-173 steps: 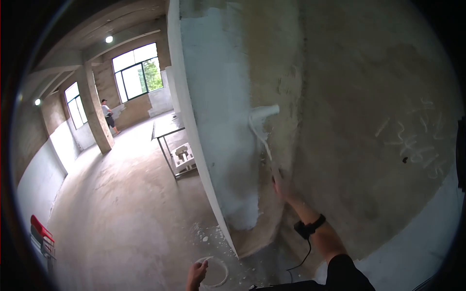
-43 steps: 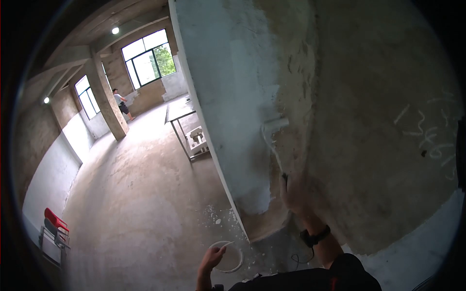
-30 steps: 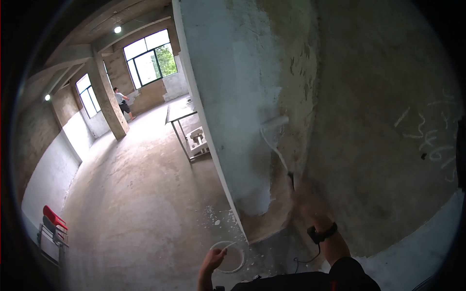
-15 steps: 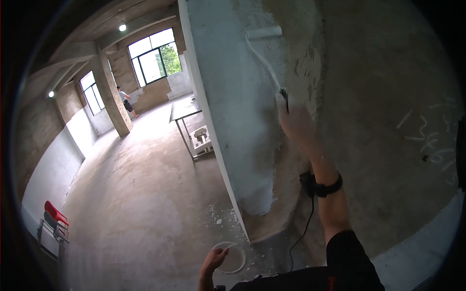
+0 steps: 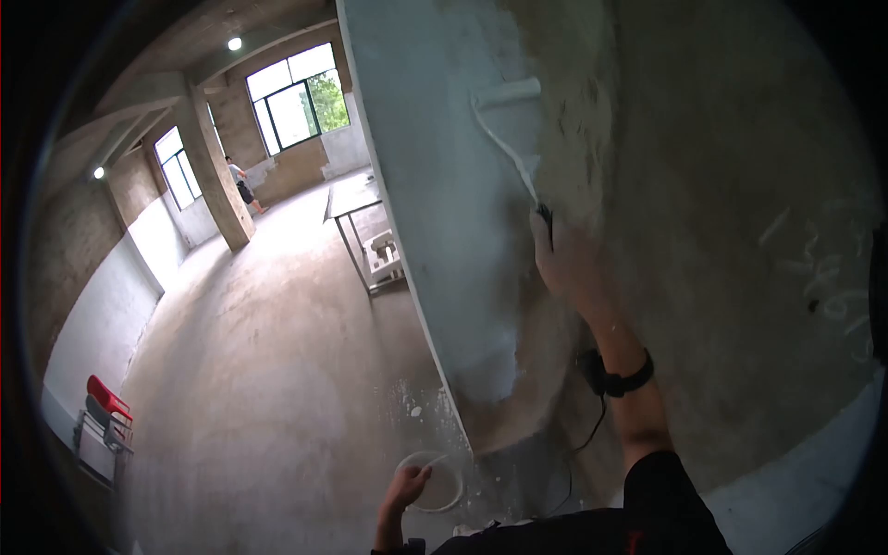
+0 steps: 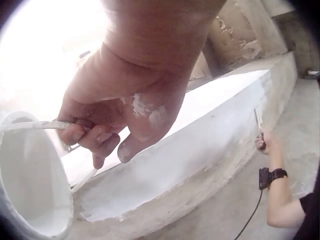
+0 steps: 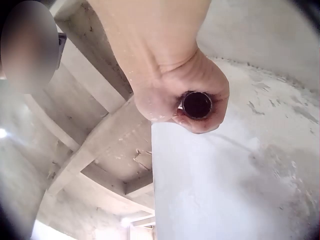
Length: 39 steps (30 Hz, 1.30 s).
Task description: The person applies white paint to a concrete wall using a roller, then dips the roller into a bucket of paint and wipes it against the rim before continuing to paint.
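Observation:
My right hand [image 5: 571, 264] grips a paint roller [image 5: 509, 91] by its dark handle. Its white sleeve lies against the wall [image 5: 421, 157], at the margin between white coating and brown bare plaster. The round butt of the handle [image 7: 196, 105] pokes out of the curled fist in the right wrist view. Low down, my left hand [image 5: 404, 487] holds a white bucket [image 6: 70, 212] by its bail handle [image 6: 35, 125], fingers hooked round it. The bucket hangs tilted in the left wrist view, its pale inside showing. White smears mark the left palm.
A metal-legged table [image 5: 354, 199] stands beyond the wall's edge, with a white slotted object [image 5: 381, 254] beneath. Red and grey chairs [image 5: 109, 398] are at far left. Another person [image 5: 242, 185] stands near the back windows. White splatters [image 5: 416, 407] dot the floor.
The roller and right hand rose up the wall between one second and half a second ago, then slid down slightly. The left hand kept hold of the bucket. The white coating is wider than at first.

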Each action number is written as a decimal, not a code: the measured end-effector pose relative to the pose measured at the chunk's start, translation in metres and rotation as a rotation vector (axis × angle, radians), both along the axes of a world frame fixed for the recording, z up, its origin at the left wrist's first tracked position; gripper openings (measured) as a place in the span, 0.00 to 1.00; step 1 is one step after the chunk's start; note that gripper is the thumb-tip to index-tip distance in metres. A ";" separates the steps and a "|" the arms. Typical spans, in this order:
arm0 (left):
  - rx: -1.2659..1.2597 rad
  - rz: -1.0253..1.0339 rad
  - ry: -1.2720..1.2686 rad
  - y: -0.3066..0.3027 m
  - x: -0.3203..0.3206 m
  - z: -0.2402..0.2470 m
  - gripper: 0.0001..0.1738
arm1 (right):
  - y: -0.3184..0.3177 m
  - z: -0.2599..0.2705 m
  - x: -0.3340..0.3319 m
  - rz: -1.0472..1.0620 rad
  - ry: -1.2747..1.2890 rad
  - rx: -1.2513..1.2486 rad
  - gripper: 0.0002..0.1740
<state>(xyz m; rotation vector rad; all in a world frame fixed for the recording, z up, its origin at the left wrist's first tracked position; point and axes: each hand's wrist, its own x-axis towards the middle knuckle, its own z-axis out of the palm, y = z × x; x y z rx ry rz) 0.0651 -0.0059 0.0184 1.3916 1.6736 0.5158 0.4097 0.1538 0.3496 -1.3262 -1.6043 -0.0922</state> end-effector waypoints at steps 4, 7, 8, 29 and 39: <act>0.006 0.021 0.018 -0.006 0.011 0.004 0.28 | -0.014 -0.076 0.012 0.019 0.074 -0.197 0.24; -0.024 0.049 -0.004 -0.007 0.017 0.005 0.27 | -0.032 -0.125 0.018 -0.051 -0.061 -0.194 0.23; -0.008 0.067 0.000 -0.008 0.017 0.006 0.27 | -0.037 -0.144 0.016 -0.014 -0.010 -0.275 0.23; 0.043 0.231 -0.078 -0.021 0.006 -0.011 0.25 | -0.042 -0.294 -0.044 0.224 0.323 -0.232 0.18; -0.040 0.065 -0.051 -0.032 -0.046 -0.020 0.28 | 0.005 -0.183 -0.096 0.535 0.741 -0.205 0.24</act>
